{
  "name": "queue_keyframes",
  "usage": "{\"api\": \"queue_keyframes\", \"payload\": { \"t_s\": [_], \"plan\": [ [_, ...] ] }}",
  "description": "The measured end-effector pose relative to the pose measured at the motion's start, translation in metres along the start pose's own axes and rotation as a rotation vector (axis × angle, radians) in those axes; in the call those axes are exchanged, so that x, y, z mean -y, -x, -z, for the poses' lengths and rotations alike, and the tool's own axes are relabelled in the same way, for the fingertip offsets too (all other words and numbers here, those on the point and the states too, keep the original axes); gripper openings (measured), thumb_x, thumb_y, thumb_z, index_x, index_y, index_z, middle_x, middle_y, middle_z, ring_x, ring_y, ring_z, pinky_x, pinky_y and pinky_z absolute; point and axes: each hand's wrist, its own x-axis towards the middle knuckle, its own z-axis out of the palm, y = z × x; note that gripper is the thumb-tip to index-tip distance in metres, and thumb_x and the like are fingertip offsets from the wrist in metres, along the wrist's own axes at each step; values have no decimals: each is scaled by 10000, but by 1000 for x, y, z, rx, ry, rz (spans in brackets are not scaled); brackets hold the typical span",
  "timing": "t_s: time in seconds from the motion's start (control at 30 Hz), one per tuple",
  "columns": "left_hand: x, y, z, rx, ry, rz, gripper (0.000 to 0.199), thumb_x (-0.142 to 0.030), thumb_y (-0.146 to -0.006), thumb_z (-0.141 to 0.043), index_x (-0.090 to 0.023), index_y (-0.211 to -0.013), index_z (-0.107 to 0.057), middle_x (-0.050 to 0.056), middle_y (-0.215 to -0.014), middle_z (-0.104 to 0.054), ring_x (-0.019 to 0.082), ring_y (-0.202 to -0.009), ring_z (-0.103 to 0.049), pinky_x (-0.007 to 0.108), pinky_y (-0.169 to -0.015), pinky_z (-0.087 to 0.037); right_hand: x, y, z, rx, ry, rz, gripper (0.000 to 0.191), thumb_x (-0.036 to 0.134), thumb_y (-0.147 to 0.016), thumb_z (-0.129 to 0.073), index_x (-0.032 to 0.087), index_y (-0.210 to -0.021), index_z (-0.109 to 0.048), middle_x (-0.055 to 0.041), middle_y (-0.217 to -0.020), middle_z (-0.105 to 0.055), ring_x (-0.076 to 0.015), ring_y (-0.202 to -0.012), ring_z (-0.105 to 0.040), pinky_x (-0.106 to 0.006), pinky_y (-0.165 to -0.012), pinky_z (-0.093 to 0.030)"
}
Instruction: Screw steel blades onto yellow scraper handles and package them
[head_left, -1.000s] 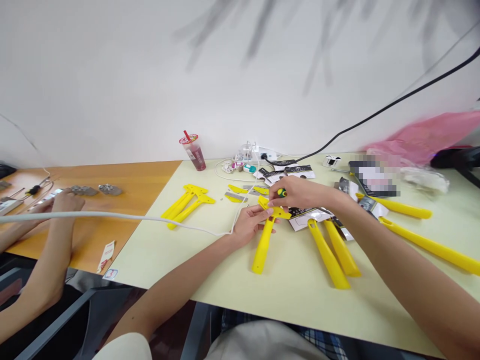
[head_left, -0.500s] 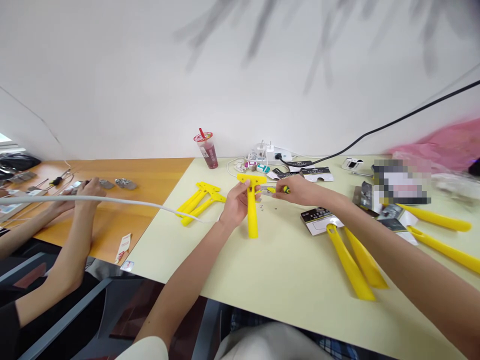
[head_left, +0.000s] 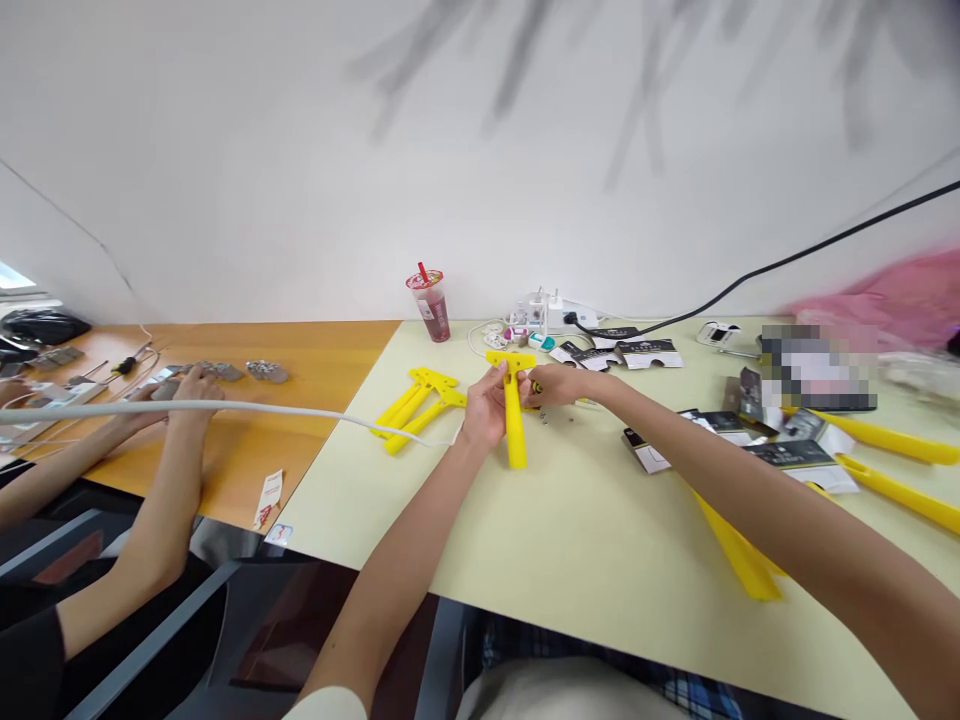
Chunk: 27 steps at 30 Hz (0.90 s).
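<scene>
My left hand (head_left: 486, 408) is closed around a T-shaped yellow scraper (head_left: 515, 425), its crosspiece up and its handle pointing down towards me. Close against the scraper's right side is my right hand (head_left: 556, 385), its fingers wrapped round a small screwdriver (head_left: 535, 388). Only a bit of the screwdriver's yellow-and-black handle shows between the fingers. Several small bits, perhaps screws (head_left: 544, 419), lie on the table below the right hand. To the left of my left hand rest more yellow scrapers (head_left: 420, 400), partly overlapping.
Long yellow handles (head_left: 739, 550) and black-and-white cards (head_left: 802, 457) lie to the right, partly behind my forearm. A drink cup (head_left: 433, 308) and a power strip (head_left: 551, 312) stand by the wall. A white cable (head_left: 300, 409) crosses the left side, near a co-worker's hands (head_left: 191, 385).
My right hand has moved in against the scraper and now covers most of the screwdriver. The scraper stays in my left hand. The whole view has shifted slightly.
</scene>
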Motion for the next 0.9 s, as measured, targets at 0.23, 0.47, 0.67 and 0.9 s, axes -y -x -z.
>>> {"api": "queue_keyframes", "payload": {
  "t_s": [0.23, 0.47, 0.67, 0.9],
  "plan": [
    [1, -2, 0, 10, 20, -25, 72, -157, -1022, -704, -119, -1015, -765, 64, -876, -772, 126, -791, -773, 191, -768, -645, -33, 20, 12, -90, -34, -58, 377, 531, -902, -852, 190, -1031, -756, -67, -927, -783, -219, -778, -707, -302, -643, -468],
    [6, -4, 4, -2, 4, -5, 53, -166, -1009, -725, -131, -979, -752, 56, -883, -769, 129, -796, -767, 205, -756, -649, -81, 57, 13, -155, -57, -35, 340, 514, -787, -869, 210, -888, -755, -70, -1001, -815, -245, -921, -711, -315, -773, -475],
    [13, -5, 7, -10, -24, 45, 67, -168, -988, -758, -119, -1033, -752, 63, -893, -774, 130, -784, -775, 200, -734, -645, -92, 63, -1, -173, -59, -37, 277, 481, -854, -796, 208, -899, -773, -73, -957, -810, -246, -875, -705, -323, -758, -480],
    [15, -6, 9, -25, -36, 64, 120, -185, -979, -769, -122, -1081, -758, 66, -915, -783, 138, -790, -774, 211, -710, -640, -97, 58, 8, -339, 5, -59, 307, 495, -973, -690, 213, -1059, -777, -115, -1143, -820, -286, -1008, -727, -345, -847, -504]
  ]
}}
